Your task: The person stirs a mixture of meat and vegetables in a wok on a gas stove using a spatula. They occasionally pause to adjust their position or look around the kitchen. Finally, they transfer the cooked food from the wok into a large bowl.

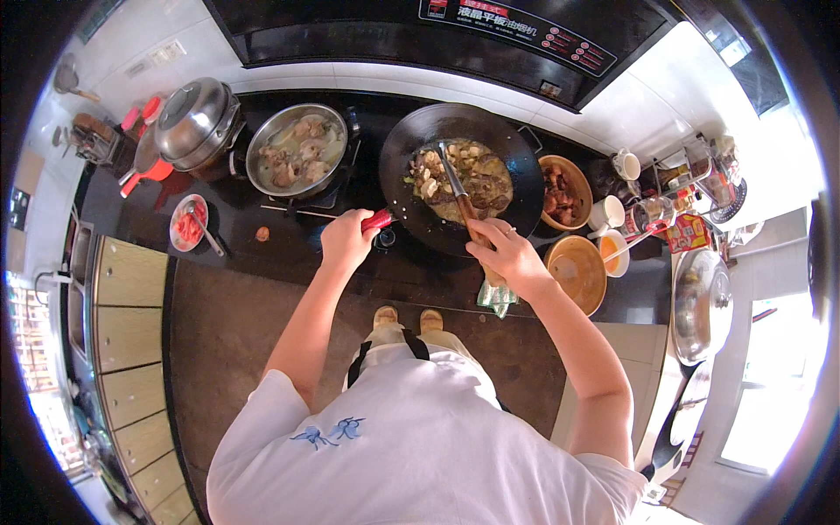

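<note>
A large black wok (403,156) rests on the stove in front of me. My left hand (346,241) is closed around its red wok handle (377,220). In my right hand (508,254) is a spatula (455,179) with a wooden grip, its metal end down among the food. Chunks of pale and brown food (481,178) lie in a brownish liquid in the wok. Just below the right hand, a green-and-white cloth (498,298) hangs at the counter's front edge.
Left of the wok, a steel pan (255,166) holds meat pieces in liquid. Farther left are a lidded steel pot (188,122) and a bowl of red pieces (188,223) with a spoon. On the right stand a bowl of dark meat (564,192), a tan bowl (577,273) and cups. Overhead is a black range hood (350,35).
</note>
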